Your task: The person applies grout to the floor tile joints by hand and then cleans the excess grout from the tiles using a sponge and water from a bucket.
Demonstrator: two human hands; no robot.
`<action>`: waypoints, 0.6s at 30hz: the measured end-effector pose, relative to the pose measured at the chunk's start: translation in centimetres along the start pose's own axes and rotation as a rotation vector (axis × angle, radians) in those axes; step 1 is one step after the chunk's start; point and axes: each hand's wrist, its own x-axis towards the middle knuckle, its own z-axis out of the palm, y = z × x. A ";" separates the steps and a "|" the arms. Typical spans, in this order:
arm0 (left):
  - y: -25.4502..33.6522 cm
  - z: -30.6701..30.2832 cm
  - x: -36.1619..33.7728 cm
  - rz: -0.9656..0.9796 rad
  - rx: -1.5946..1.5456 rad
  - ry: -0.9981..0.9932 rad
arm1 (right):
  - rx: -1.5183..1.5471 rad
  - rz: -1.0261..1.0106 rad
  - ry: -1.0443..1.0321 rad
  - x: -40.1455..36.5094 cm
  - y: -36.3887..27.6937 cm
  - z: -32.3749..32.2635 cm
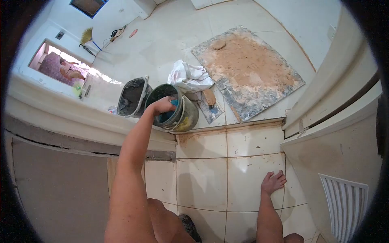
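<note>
My left hand (163,105) reaches over the rim into a dark green bucket (189,115) with a yellow patch on its side. Its fingers are closed on a blue cloth-like piece (174,102), mostly hidden by the hand and the bucket wall. My right hand (274,182) is low over the cream floor tiles (252,172), fingers apart and holding nothing. Brown grout lines and small dark specks mark these tiles.
A container of grey material (133,94) stands left of the bucket. Beyond the step lie a white sack (190,76), a trowel (209,99) and a board with brown mix (255,60). A broom (86,36) leans farther back. A vent grille (344,206) is at right.
</note>
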 end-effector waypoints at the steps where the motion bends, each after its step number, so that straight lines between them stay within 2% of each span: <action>1: 1.6 -0.1 -2.2 -0.069 -0.346 0.021 | 0.003 0.009 -0.003 0.0 0.1 0.2; 5: 1.5 0.2 -4.9 0.015 -0.542 0.009 | -0.030 0.016 0.009 0.1 0.2 0.6; 7: 0.6 1.1 -4.2 0.020 -0.773 0.128 | -0.001 0.004 0.034 0.1 0.3 0.5; 8: 2.9 1.3 -5.6 -0.039 -0.956 0.087 | 0.003 -0.003 0.053 0.2 0.4 0.7; 9: 2.8 1.2 -5.4 -0.042 -0.955 0.099 | 0.006 -0.007 0.070 0.2 0.2 0.6; 11: 2.2 1.0 -4.3 -0.256 -0.985 0.052 | -0.009 -0.005 0.067 0.2 0.0 0.2; 12: 2.0 1.1 -3.9 -0.286 -0.980 0.024 | -0.015 -0.014 0.085 0.2 0.1 0.2; 17: 2.9 1.4 -4.2 -0.347 -0.892 -0.040 | -0.001 0.017 0.027 0.1 0.3 0.7; 18: 2.0 1.5 -3.7 -0.227 -0.845 -0.086 | -0.012 0.006 0.060 0.0 0.3 0.9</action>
